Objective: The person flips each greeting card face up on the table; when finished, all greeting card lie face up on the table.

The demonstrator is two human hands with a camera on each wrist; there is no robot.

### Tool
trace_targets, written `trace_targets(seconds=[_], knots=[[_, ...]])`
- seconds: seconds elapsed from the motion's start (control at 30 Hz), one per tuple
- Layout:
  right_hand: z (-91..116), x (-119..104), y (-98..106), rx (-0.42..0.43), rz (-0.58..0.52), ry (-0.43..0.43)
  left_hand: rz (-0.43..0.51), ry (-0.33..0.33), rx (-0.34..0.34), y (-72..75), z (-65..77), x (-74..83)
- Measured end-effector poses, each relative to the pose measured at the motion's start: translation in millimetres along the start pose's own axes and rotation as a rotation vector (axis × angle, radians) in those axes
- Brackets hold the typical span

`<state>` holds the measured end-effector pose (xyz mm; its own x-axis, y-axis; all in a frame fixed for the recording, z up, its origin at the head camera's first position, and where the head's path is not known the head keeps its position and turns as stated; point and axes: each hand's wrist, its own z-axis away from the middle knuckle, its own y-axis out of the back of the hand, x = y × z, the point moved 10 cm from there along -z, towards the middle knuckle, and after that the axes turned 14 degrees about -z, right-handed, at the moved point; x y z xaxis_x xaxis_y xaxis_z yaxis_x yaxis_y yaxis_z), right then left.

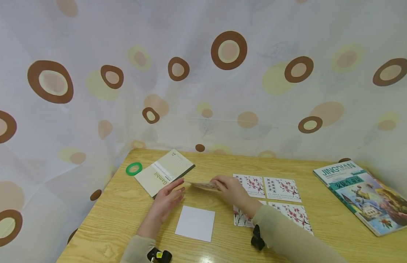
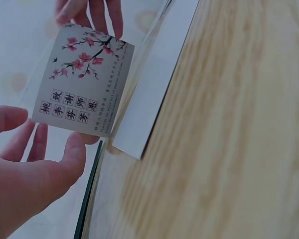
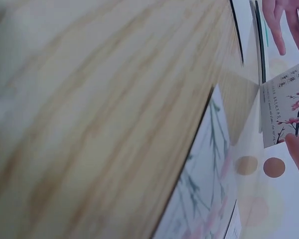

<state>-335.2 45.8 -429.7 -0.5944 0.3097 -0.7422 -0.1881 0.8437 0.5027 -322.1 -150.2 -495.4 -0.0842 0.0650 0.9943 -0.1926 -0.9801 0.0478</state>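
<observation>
My right hand [image 1: 232,190] holds a thin card [image 1: 203,185] by one edge, raised above the table. In the left wrist view that card [image 2: 82,82] shows pink blossoms on a dark branch and Chinese characters in small boxes. My left hand [image 1: 166,201] is up at the card's opposite edge, fingers spread and thumb apart, fingertips close to it. A blank white square card [image 1: 195,223] lies on the table below, between the hands. To the right, several blossom cards lie in two rows, among them a top-right card [image 1: 282,189]; my right forearm partly covers the lower ones.
A beige notebook [image 1: 167,170] marked Gambit lies behind my left hand, with a green tape roll [image 1: 134,168] at its left. At the far right is a colourful magazine [image 1: 364,197]. A dotted curtain [image 1: 203,91] hangs behind the wooden table [image 1: 104,226].
</observation>
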Motion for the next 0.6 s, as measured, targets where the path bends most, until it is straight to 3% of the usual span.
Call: trace_targets(seconds=[0.37, 0.6], knots=[[1, 23, 12, 0.185, -0.266, -0.231, -0.006, -0.018, -0.061, -6.4, 1.0, 3.5], [6, 35, 17, 0.249, -0.399, -0.344, -0.004, -0.002, -0.078, -10.6, 0.3, 2.4]])
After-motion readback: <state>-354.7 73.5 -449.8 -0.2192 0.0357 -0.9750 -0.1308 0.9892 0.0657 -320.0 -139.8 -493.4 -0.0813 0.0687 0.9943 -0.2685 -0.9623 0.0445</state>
